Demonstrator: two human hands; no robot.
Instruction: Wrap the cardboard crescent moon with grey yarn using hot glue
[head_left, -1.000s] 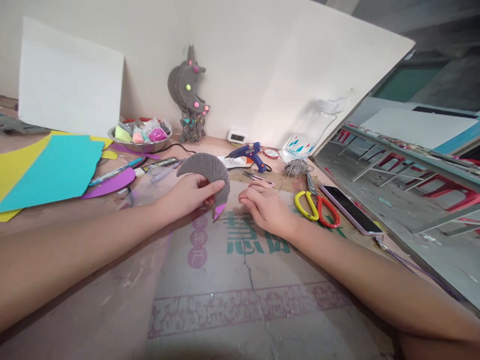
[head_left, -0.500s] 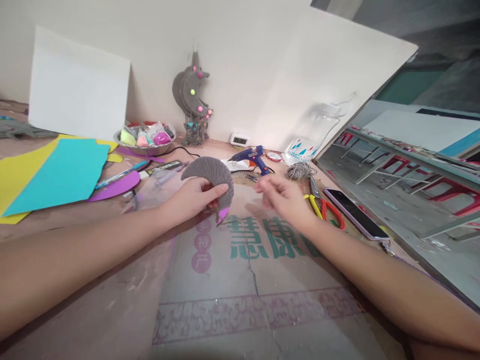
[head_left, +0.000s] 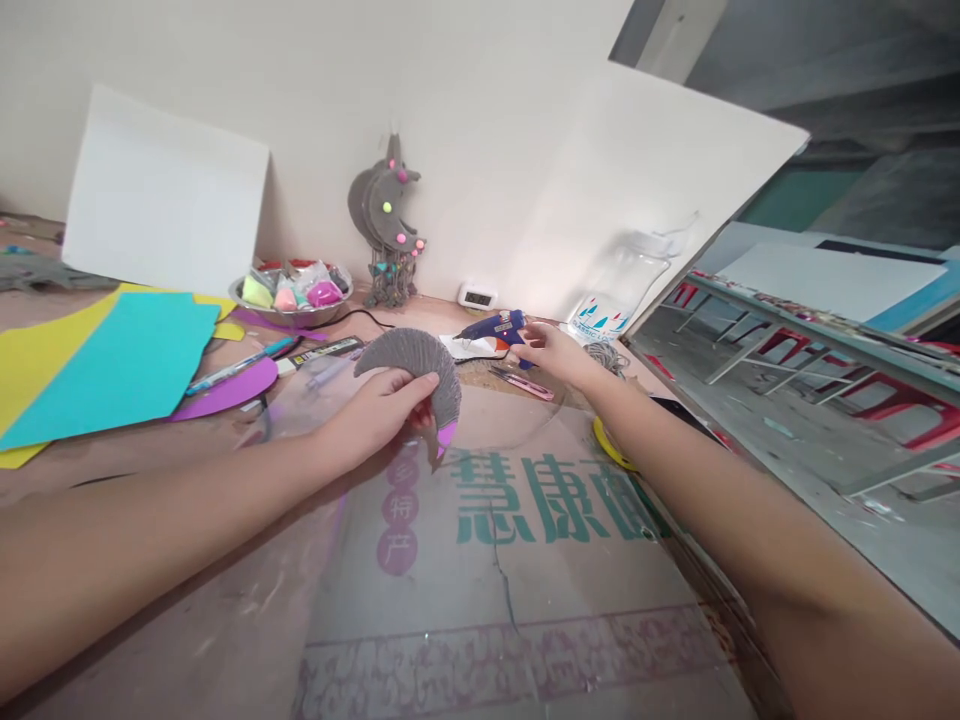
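A crescent wound in grey yarn, with a bare purple tip at its lower end, is pinched between the thumb and fingers of my left hand. Farther right, my right hand has its fingers around the handle end of the blue glue gun, whose nozzle points left. The glue gun is over white paper at the back of the table. A pink-handled cutter lies just in front of it. Behind my right wrist, a ball of grey yarn is partly hidden.
Yellow-handled pliers and a phone are partly under my right forearm. A bowl of coloured clay bags, turquoise paper and a purple piece are at left. A finished moon ornament and glass jar stand behind.
My right hand has moved back and up from above the plastic sheet and taken hold of the glue gun. My left hand still holds the crescent. The view has shifted slightly.
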